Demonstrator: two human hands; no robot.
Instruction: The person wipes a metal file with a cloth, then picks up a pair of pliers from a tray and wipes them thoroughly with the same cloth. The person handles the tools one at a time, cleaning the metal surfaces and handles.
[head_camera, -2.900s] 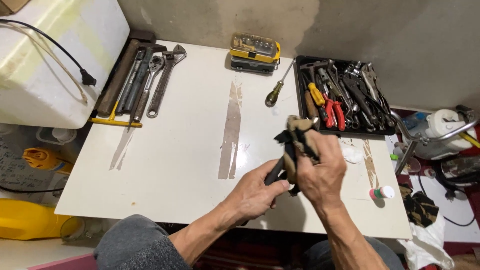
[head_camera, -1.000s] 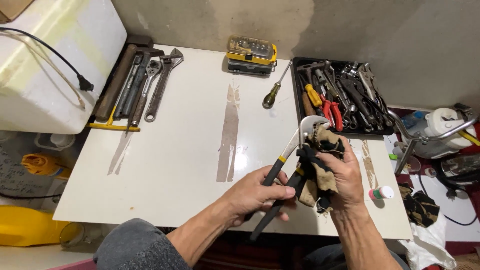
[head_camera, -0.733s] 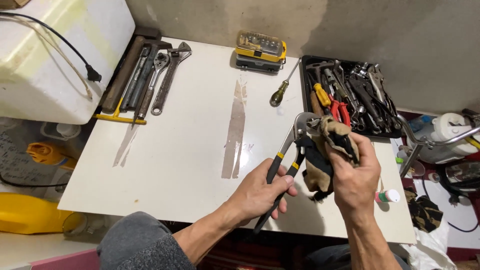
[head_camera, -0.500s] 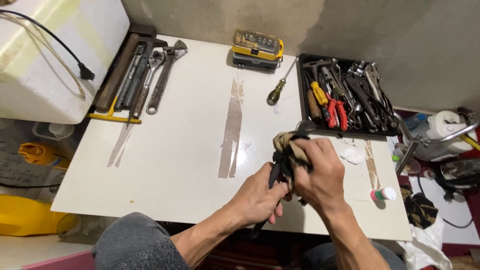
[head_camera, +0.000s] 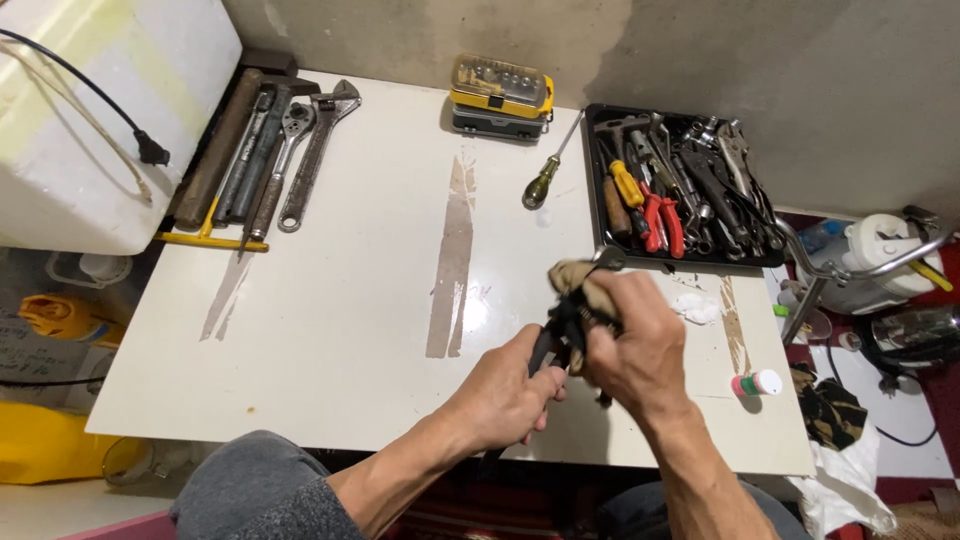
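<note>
Near the table's front edge my left hand (head_camera: 503, 395) grips the dark handles of a pair of pliers (head_camera: 556, 335). My right hand (head_camera: 635, 345) holds a tan rag (head_camera: 580, 282) wrapped over the pliers, just above my left hand. The metal jaws (head_camera: 607, 258) stick out past the rag toward the tray. Most of the tool is hidden under my right hand and the rag.
A black tray (head_camera: 592, 180) of pliers and wrenches sits at the back right. A screwdriver (head_camera: 545, 175) and a yellow bit case (head_camera: 500, 95) lie behind. Wrenches (head_camera: 290, 155) line the back left beside a white box (head_camera: 90, 110). A small bottle (head_camera: 757, 383) lies right.
My right hand with the rag has slid down along the pliers from the jaws toward the handles, back and forth. The left hand has kept its hold on the handles.
</note>
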